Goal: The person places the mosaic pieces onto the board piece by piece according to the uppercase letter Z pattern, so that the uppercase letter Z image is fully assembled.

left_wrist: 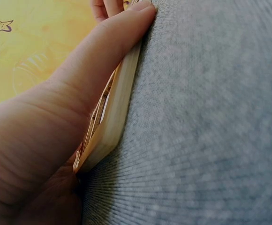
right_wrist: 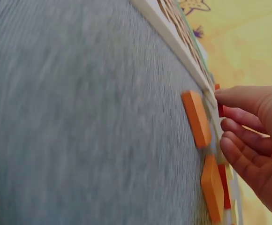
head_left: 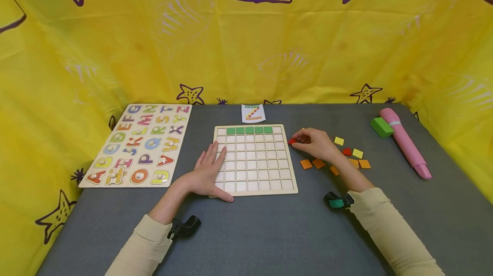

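Observation:
A wooden grid board [head_left: 265, 193] lies mid-table, with a row of several green square tiles [head_left: 249, 130] in its top row. My left hand [head_left: 206, 173] rests on the board's left side, fingers spread and thumb along the near edge. In the left wrist view the thumb [left_wrist: 103, 51] lies against the board's rim [left_wrist: 115, 115]. Just off the board's upper right side, my right hand [head_left: 313, 143] pinches a small red tile [head_left: 291, 141] between thumb and fingertips. The right wrist view shows this red tile [right_wrist: 221, 110] partly hidden behind the thumb.
Loose orange tiles [head_left: 306, 164], yellow tiles [head_left: 339, 140] and a red tile [head_left: 346, 151] lie around the right forearm. Behind the board is a pattern card [head_left: 253, 113]. A letter puzzle [head_left: 154, 113] sits left; a green block [head_left: 381, 127] and pink microphone-like toy [head_left: 406, 143] lie right.

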`<state>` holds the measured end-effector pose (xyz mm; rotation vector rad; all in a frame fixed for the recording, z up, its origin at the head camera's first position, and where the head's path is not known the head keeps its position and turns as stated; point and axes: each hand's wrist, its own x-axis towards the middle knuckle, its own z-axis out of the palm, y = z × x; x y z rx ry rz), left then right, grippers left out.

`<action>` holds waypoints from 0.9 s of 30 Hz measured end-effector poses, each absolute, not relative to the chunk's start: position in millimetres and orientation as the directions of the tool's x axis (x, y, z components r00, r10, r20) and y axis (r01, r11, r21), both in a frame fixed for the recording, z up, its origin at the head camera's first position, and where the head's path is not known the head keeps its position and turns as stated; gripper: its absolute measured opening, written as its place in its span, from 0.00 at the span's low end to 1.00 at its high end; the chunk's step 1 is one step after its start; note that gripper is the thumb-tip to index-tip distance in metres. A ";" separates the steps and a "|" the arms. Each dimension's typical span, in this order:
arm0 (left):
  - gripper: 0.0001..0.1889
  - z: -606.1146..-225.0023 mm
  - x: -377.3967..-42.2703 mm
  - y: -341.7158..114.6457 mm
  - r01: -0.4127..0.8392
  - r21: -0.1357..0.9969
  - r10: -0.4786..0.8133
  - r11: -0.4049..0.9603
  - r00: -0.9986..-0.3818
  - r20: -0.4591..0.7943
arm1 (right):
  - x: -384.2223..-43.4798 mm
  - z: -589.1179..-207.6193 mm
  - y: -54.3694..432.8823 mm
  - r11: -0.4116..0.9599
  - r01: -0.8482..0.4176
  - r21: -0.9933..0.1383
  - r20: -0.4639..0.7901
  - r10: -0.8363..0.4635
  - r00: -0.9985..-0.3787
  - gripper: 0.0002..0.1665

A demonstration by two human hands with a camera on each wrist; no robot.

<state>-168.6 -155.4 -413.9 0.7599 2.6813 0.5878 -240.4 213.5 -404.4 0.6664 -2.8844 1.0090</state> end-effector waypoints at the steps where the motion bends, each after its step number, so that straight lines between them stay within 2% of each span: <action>1: 0.74 -413.9 -168.6 -155.5 0.432 0.457 0.551 0.778 -0.818 -0.165 | -241.2 -404.2 210.2 0.695 -0.399 -0.598 0.154 -0.389 -0.908 0.13; 13: 0.73 -412.5 -168.7 -155.8 0.423 0.457 0.547 0.783 -0.818 -0.179 | -251.6 -400.6 171.1 0.656 -0.431 -0.620 0.139 -0.449 -0.883 0.16; 27: 0.73 -412.0 -168.1 -155.4 0.433 0.451 0.550 0.781 -0.819 -0.166 | -263.0 -402.1 154.1 0.655 -0.499 -0.567 0.181 -0.492 -0.852 0.15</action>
